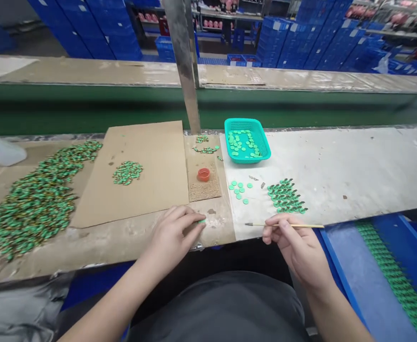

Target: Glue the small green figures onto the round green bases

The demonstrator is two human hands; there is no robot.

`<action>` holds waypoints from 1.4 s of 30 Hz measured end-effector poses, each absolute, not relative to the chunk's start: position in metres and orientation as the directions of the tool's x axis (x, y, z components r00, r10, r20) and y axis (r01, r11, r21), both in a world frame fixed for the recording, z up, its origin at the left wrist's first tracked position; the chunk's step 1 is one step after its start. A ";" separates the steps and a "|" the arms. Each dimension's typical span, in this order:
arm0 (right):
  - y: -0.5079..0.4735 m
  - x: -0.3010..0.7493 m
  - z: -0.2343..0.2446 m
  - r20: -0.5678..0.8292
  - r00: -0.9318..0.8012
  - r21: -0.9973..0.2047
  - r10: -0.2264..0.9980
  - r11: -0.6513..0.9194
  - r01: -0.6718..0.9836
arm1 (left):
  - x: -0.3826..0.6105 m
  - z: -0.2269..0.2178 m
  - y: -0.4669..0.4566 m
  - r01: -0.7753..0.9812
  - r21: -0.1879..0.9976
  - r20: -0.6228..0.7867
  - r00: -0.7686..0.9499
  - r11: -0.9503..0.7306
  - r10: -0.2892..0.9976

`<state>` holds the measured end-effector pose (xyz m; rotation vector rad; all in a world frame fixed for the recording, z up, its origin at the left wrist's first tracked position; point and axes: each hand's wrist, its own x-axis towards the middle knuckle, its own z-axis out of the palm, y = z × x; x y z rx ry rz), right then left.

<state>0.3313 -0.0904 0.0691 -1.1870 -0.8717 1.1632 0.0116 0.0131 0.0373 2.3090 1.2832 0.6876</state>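
My left hand is closed near the table's front edge, thumb and fingertips pinching a small green disc. In my right hand a thin paintbrush lies level, its dark tip pointing left. Several loose green discs rest on the white sheet beyond the brush tip. To their right, green discs with dark pieces on them stand in tight rows. A small orange-red cup sits on a stained cardboard piece ahead of my left hand.
A turquoise basket with green discs stands at the back. On the left are a large heap of small green-and-brown pieces and a cardboard sheet bearing a smaller pile. A metal post rises behind. A blue crate sits lower right.
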 end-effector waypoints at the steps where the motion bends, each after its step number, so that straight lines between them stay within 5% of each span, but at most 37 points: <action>1: -0.087 0.327 0.069 -0.064 0.226 -0.983 0.972 -0.022 -0.182 | 0.012 0.034 0.015 0.642 0.575 0.234 0.465 -0.507 0.854; 5: -0.058 0.308 0.071 0.022 0.252 -0.995 0.967 0.045 -0.086 | 0.007 0.028 0.016 0.564 0.583 0.346 0.479 -0.585 0.806; 8: -0.024 0.295 0.077 0.127 0.264 -0.991 0.956 0.133 -0.007 | 0.002 0.028 0.009 0.519 0.465 0.463 0.548 -0.717 0.697; 15: 0.063 0.267 0.088 0.259 0.099 -0.950 0.961 0.235 0.206 | -0.002 0.028 0.004 0.493 0.356 0.489 0.626 -0.794 0.608; 21: 0.104 0.253 0.079 0.478 -0.090 -0.682 0.874 0.433 0.589 | -0.002 0.024 0.003 0.506 0.248 0.487 0.672 -0.826 0.558; 27: 0.112 0.250 0.065 0.534 -0.172 -0.583 0.828 0.507 0.635 | -0.003 0.022 0.001 0.508 0.191 0.487 0.694 -0.840 0.530; 34: 0.101 0.246 0.072 0.505 0.033 -0.726 0.862 0.404 0.557 | -0.005 0.026 0.003 0.470 0.298 0.509 0.658 -0.831 0.555; 37: 0.074 0.243 0.080 0.453 0.142 -0.816 0.880 0.345 0.463 | -0.010 0.021 -0.001 0.394 0.592 0.507 0.495 -0.703 0.705; 40: 0.032 0.236 0.083 0.586 -0.030 -0.690 0.810 0.518 0.505 | -0.009 0.026 -0.005 0.212 0.953 0.156 0.268 -0.216 0.951; 42: 0.003 0.228 0.081 0.701 -0.220 -0.489 0.678 0.682 0.544 | -0.001 0.039 -0.010 -0.011 0.979 -0.192 0.291 0.204 0.937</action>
